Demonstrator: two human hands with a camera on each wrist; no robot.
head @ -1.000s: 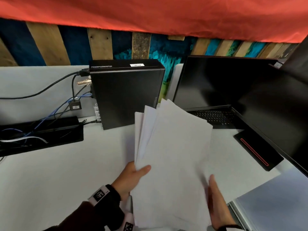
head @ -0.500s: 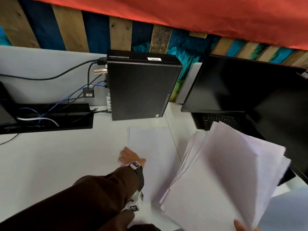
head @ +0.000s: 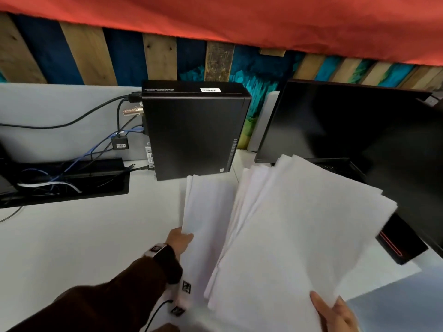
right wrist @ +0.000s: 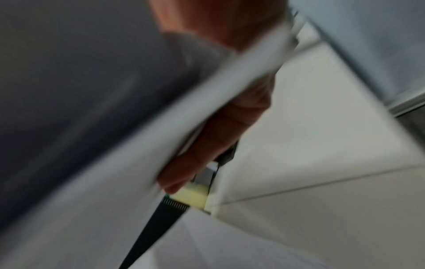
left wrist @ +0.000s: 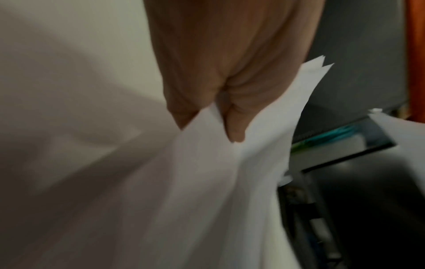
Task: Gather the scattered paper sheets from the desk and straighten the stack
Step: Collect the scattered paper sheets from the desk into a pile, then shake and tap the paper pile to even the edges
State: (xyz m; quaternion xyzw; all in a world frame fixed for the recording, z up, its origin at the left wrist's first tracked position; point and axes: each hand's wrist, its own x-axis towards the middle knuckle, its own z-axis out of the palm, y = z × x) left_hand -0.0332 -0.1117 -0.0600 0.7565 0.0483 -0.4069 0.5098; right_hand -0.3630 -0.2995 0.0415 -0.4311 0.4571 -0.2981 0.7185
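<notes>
Left hand (head: 178, 240) pinches the near left edge of a few sheets (head: 208, 212), thumb on top, fingers below; the left wrist view shows the same pinch (left wrist: 207, 91), paper (left wrist: 230, 182) caught between thumb and finger. These sheets are lifted, far end close to the PC case (head: 194, 133) at the back of the counter (head: 72, 236).

Right hand (head: 335, 315) grips the near right corner of the stack (head: 294, 236), thumb on top; right wrist view is blurred but shows fingers (right wrist: 218, 136) curled under the paper edge (right wrist: 207, 91). Stack is held up, tilted, above the right part of the counter, edges fanned and uneven, just right of the left-hand sheets and overlapping them at the near end.

One more sheet (head: 388, 267) lies flat near the right edge of the counter, partly under the stack.

Monitor (head: 335, 128) at back right, its base (head: 402, 245) beside the stack. Cable tray (head: 64, 180) with wires at back left
</notes>
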